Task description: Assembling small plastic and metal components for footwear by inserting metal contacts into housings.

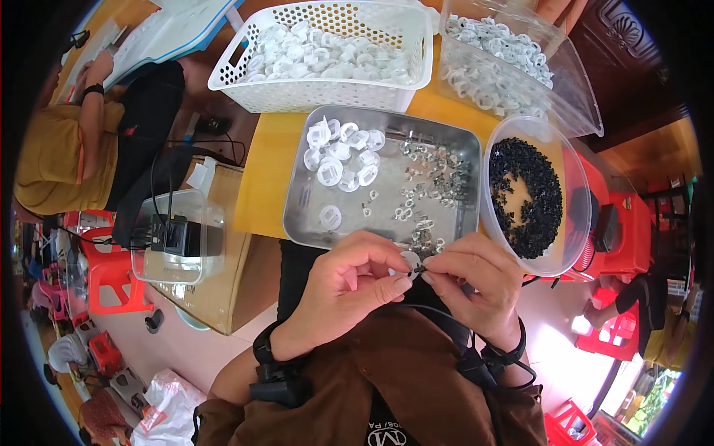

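Note:
My left hand [346, 286] and my right hand [476, 279] meet over the tray's near edge, fingertips pinched together. A white round plastic part [410, 259] shows at my left fingertips, and a tiny black piece [419, 270] sits at my right fingertips. The fingers partly cover both. Just beyond lies a shallow metal tray [297, 215]. White round plastic parts [338, 151] are grouped in its left half, with one lone white part [330, 217] nearer me. Small metal clips [435, 167] are scattered through its right half, down to near my right hand.
A clear round tub [580, 201] of small black pieces [532, 178] stands right of the tray. Behind are a white perforated basket [320, 97] and a clear bin [569, 82], both with white parts. At left, a plastic box [212, 230] rests on a carton [238, 282]; another person [74, 156] sits beyond.

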A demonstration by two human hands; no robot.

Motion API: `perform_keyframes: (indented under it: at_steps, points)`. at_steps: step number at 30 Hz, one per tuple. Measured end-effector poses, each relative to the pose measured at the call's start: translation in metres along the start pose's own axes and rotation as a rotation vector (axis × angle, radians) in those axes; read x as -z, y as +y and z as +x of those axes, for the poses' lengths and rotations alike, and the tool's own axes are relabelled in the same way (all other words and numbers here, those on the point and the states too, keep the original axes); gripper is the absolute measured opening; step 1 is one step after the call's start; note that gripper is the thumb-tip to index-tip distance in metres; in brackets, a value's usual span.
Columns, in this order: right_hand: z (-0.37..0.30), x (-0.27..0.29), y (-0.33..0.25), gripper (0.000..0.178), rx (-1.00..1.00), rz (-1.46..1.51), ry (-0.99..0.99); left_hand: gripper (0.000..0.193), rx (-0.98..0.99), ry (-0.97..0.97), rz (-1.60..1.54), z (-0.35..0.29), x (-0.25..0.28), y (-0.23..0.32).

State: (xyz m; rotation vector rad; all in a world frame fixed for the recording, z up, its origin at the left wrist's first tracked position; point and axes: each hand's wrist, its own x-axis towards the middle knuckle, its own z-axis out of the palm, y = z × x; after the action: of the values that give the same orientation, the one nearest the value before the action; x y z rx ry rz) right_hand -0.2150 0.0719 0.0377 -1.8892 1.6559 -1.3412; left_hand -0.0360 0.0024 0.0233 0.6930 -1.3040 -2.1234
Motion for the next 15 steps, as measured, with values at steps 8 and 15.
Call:
perform_keyframes:
  at_steps: [8, 15]
  points:
    - [0.0030, -0.0061, 0.0018, 0.024, 0.105, -0.014, -0.021, 0.010, 0.045, 0.010, -0.044, -0.0019, 0.0031, -0.0023]
    - [0.0032, -0.0042, -0.0028, 0.021, -0.127, 0.128, -0.081, 0.011, 0.045, 0.013, -0.066, -0.0021, 0.0049, -0.0022]
